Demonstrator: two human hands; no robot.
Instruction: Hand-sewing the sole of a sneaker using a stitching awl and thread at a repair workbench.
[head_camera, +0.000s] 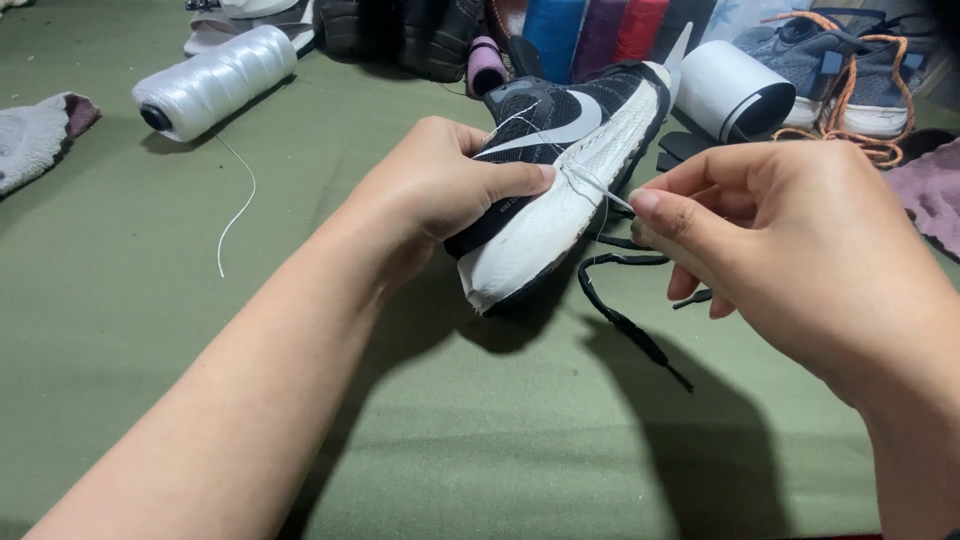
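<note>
A black sneaker with a thick white sole lies on its side, lifted off the green table cover. My left hand grips its heel end, thumb pressed on the sole's edge. A thin white thread runs out of the sole's seam. My right hand pinches that thread between thumb and forefinger just right of the sole. The shoe's black lace hangs loose onto the cover below.
A large spool of white cord lies at the back left, its loose end trailing over the green cover. A white tape roll, coloured thread cones, a grey shoe with orange laces and grey cloth line the back.
</note>
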